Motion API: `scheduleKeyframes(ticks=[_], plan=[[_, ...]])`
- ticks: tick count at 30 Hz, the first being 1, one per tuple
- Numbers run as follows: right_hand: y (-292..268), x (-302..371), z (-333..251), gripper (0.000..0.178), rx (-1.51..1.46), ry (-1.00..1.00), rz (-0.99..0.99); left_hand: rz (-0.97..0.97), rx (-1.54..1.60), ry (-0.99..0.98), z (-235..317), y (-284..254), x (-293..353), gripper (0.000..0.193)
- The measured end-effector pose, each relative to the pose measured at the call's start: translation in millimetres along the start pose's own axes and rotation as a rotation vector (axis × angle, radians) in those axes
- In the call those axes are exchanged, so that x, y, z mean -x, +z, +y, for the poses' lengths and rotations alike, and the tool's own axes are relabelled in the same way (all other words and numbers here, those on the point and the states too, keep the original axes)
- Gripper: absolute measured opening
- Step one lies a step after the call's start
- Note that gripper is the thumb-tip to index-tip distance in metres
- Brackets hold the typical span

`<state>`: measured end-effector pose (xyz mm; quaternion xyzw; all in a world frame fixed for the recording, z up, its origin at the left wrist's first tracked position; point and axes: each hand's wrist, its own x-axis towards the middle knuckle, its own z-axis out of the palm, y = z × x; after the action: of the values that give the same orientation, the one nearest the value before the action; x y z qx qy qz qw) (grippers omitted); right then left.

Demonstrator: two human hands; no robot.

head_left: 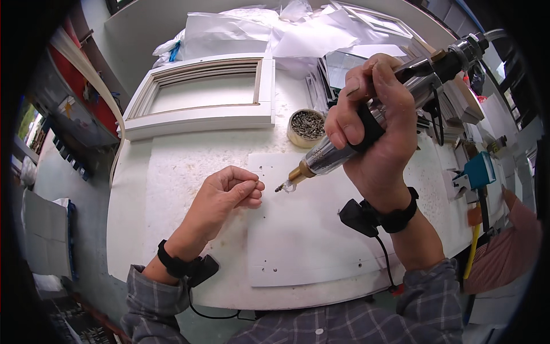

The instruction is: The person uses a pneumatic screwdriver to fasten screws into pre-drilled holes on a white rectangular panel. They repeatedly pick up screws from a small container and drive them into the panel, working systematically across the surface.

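Observation:
My right hand (384, 120) is wrapped round a silver power screwdriver (329, 155) with a brass-coloured nose, tilted down to the left. A small dark piece shows at its tip; I cannot tell whether it is a bit or a screw. Just left of that tip, my left hand (223, 195) holds its thumb and fingertips pressed together, and whatever they hold is hidden. Both hands hover over a flat white panel (315, 235) with several small holes near its edges. Beyond the tip stands a round tub (296, 137) full of small metal screws (309, 123).
White rectangular frames (197, 123) lie stacked at the far left of the white table (134, 229). White sheets and wrapping (315, 34) are heaped at the back. At right sit a blue box-like thing (479, 170) and another person's striped clothing (504, 252). Cables hang from my wrist bands.

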<state>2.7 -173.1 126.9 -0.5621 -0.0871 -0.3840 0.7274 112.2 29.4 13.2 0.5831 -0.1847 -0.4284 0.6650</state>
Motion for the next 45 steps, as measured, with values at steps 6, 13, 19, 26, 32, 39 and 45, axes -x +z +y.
scheduleKeyframes(ticks=[6, 13, 19, 26, 32, 39, 45], plan=[[4, -5, 15, 0.022, -0.053, -0.004, 0.006, -0.075, 0.116, -0.143, -5, -5, -4, 0.019], [5, -8, 25, 0.023, -0.063, -0.013, 0.015, -0.073, 0.116, -0.145, -10, 1, -2, 0.025], [1, -9, 30, 0.023, -0.082, -0.015, -0.001, -0.064, 0.113, -0.143, -9, 3, -2, 0.026], [-2, -12, 32, 0.022, -0.091, -0.045, -0.032, -0.08, 0.124, -0.132, -9, 3, -2, 0.026], [1, -12, 33, 0.022, -0.121, -0.036, -0.036, -0.084, 0.13, -0.137, -8, 3, -1, 0.026], [3, -14, 33, 0.023, -0.08, -0.022, -0.055, -0.058, 0.028, -0.07, -6, 5, -2, 0.025], [35, -18, 17, 0.025, -0.065, 0.059, -0.057, 0.067, -0.309, 0.112, -7, 5, -3, 0.022]])
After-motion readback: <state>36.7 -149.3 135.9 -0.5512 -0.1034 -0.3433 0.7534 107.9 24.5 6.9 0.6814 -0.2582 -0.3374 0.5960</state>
